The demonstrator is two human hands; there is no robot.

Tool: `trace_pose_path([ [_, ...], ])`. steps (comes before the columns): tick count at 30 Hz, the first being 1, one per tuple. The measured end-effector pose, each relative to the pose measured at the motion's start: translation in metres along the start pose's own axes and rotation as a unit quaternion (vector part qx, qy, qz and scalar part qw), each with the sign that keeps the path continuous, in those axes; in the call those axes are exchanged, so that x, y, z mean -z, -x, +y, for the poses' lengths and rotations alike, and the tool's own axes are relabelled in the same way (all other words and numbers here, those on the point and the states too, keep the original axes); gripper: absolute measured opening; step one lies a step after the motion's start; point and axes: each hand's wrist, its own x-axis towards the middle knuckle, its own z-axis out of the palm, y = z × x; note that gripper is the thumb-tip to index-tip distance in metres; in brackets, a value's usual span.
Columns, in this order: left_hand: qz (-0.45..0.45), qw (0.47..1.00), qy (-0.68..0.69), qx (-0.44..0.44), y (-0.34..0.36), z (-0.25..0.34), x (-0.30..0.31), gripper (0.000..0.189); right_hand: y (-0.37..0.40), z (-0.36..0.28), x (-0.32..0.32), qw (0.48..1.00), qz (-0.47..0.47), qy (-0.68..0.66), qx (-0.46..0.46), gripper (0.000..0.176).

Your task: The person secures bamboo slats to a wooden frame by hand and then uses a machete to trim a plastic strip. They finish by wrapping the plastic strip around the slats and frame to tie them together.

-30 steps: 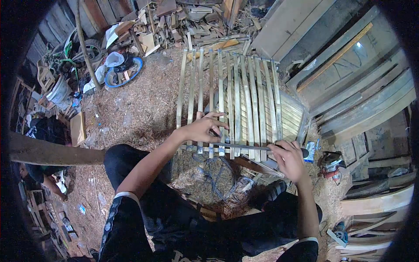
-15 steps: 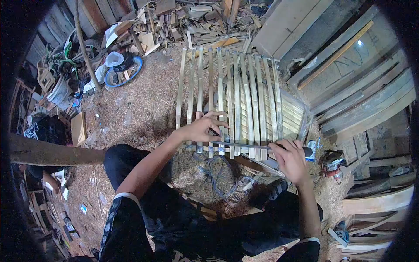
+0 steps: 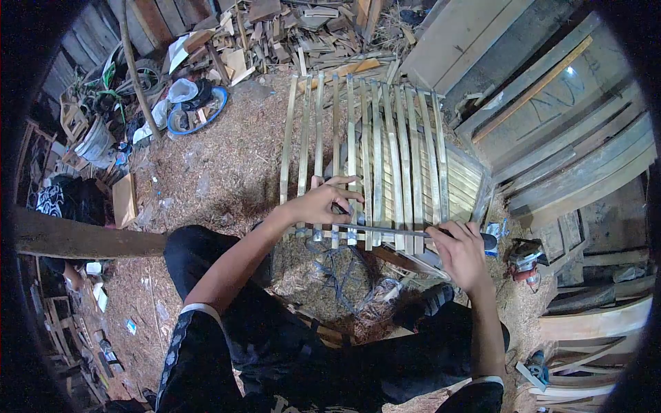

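Looking down from the head, the left hand (image 3: 322, 203) lies open, fingers spread, on the wooden slats (image 3: 385, 151). The right hand (image 3: 460, 253) has its grip shut around a long thin tool (image 3: 392, 230) that lies across the slats' near ends. Well apart, a blue-rimmed tub (image 3: 210, 113) holds a white bag (image 3: 180, 89).

Rough woodworking shed, dirt-floor type. Ground covered in sawdust and shavings (image 3: 227, 172) from near to far. Far side: heap of offcuts and scrap boards (image 3: 289, 34). Right: long planks (image 3: 551, 117) leaning in stacks; curved sawn pieces (image 3: 592, 323) near right. Middle: panel of thin slats (image 3: 385, 151) lying flat, a long blade (image 3: 385, 230) across its near end. Small power tool (image 3: 525, 258) on the ground, right. Heavy beam (image 3: 82, 237) near left. Far left – buckets, a blue ring (image 3: 196, 113), loose clutter.
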Motion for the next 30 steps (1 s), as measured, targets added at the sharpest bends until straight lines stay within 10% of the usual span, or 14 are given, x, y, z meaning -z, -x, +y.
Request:
trace_pose_path([
  [30,0.031,0.998,-0.015,-0.059,0.001,0.007,-0.004,0.009,-0.002,-0.004,0.007,0.999,-0.006,0.030,0.018,0.033],
])
